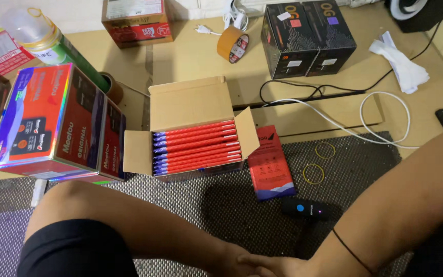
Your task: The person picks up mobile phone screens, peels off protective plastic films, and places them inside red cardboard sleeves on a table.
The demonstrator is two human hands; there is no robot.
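at the bottom middle of the frame the left hand (230, 262) and the right hand (278, 265) are seen pressed together, one laid on the other, and nothing is pinched between them; the fingers are cut by the frame edge, so their exact spread cannot be told. a thin black band is worn on the right forearm. the knees are raised on both sides, so the hands are rested low between them on the dark mat (221, 205).

just above the right hand, a small black scanner (303, 209) with a blue button is laid on the mat, near enough to be taken at once. beside it, a little higher, one flat red packet (271, 162) is laid alone, touching the flap of the open carton (193, 128). two yellow rubber bands (319, 164) are placed right of the packet.

in the middle of the frame the carton is kept with its flaps folded out, so that the row of red packets standing on edge inside it is reached easily. at the left, a shiny red box (52, 123) is tilted against other things.

further up, on the brown surface (190, 56), a roll of brown tape (233, 44) is stood on edge, two black boxes (307, 36) are set side by side, and a white cable (380, 123) is looped at the right.
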